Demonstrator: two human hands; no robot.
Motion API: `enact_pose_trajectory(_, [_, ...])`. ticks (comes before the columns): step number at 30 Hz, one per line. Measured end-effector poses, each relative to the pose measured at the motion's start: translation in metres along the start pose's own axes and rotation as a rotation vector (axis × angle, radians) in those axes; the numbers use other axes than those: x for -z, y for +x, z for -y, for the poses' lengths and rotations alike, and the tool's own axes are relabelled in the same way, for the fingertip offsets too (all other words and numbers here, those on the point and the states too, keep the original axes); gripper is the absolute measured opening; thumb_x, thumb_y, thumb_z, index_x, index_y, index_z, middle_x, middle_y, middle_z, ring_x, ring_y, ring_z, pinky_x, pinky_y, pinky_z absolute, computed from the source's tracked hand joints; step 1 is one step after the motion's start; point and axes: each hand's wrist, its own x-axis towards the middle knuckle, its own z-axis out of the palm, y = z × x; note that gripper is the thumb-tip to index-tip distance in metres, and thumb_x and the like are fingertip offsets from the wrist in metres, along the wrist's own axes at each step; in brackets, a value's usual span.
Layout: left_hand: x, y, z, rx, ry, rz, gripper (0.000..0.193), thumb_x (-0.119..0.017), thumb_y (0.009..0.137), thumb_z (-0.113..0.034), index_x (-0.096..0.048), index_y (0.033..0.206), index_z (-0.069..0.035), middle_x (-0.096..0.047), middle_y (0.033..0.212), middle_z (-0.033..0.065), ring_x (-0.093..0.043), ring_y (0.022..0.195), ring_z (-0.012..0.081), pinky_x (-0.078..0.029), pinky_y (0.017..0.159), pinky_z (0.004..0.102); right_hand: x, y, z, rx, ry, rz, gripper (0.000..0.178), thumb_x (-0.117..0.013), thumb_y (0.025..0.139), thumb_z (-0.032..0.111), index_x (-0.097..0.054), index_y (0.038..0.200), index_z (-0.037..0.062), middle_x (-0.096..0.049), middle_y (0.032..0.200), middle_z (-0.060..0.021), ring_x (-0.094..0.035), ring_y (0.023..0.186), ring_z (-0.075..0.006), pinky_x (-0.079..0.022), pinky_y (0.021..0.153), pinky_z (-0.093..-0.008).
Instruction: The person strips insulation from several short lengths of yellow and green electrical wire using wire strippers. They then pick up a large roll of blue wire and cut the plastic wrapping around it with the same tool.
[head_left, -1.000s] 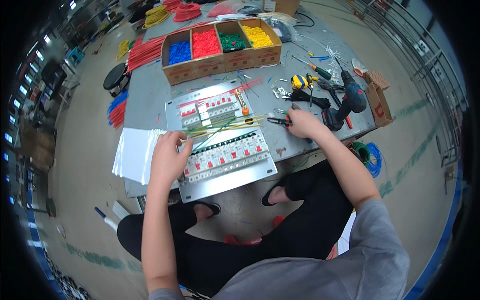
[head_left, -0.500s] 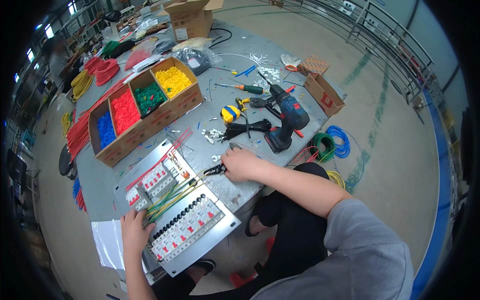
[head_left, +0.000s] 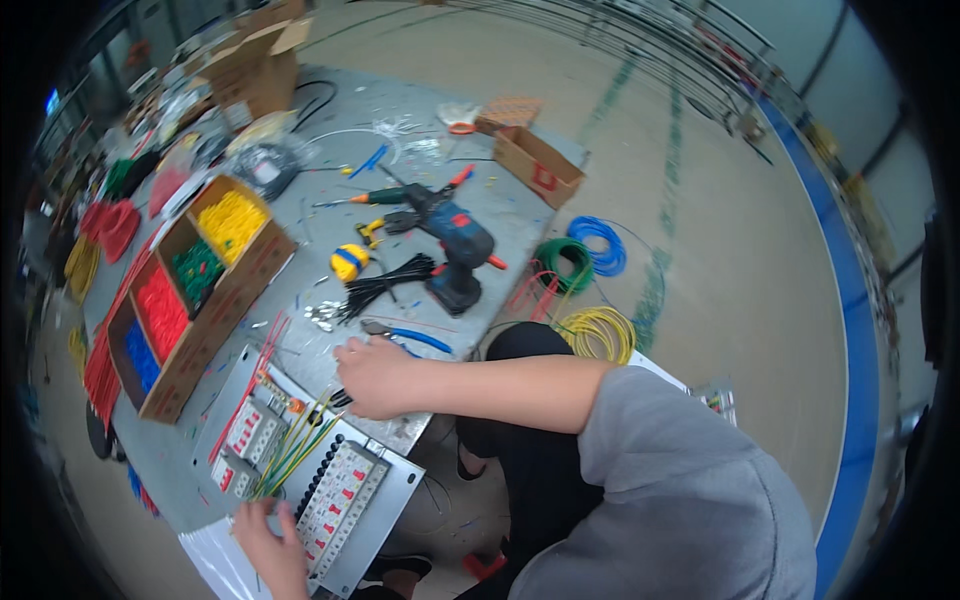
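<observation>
Wires (head_left: 290, 455) at lower left of frame, best kept straight by the left hand (head_left: 270, 545), its grip unclear, while a dark tool (head_left: 341, 398) is held in the right hand (head_left: 378, 378).

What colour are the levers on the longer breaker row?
The levers are red, best seen in the head view.

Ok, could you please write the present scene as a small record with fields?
Left hand: at green and yellow wires; grip unclear
Right hand: at a mostly hidden black tool, beside blue-handled pliers
Panel: metal, bearing red-switched breakers
Box: four compartments, small coloured parts
Tools: cordless drill, tape measure
Wire coils right of table: green, blue, yellow
</observation>
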Motion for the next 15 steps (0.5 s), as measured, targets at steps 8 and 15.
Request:
enact_pose_trajectory(8, [-0.055,-0.033,-0.103,-0.369,0.074,-0.006,0.08,-0.08,0.087,-0.027,-0.047,0.154,0.002,-0.056,0.143,0.0236,-0.053,0.13,0.0449,-0.04,0.112,0.0522,0.032,-0.074,-0.002,-0.09,0.137,-0.382,0.045,-0.073,0.094,0.04,-0.075,0.116,0.0013,-0.077,0.107,-0.0182,-0.073,0.109,-0.037,-0.055,0.096,-0.0495])
enact_pose_trajectory(15, [-0.069,-0.038,-0.086,-0.347,0.241,-0.096,0.08,-0.076,0.091,-0.032,-0.046,0.157,0.001,-0.057,0.142,0.0232,-0.056,0.127,0.0424,-0.044,0.107,0.0518,-0.001,-0.245,-0.062,-0.414,0.57,-0.782,0.032,-0.068,0.1,0.035,-0.074,0.112,0.0059,-0.077,0.103,-0.0159,-0.074,0.098,-0.0346,-0.058,0.085,-0.0452])
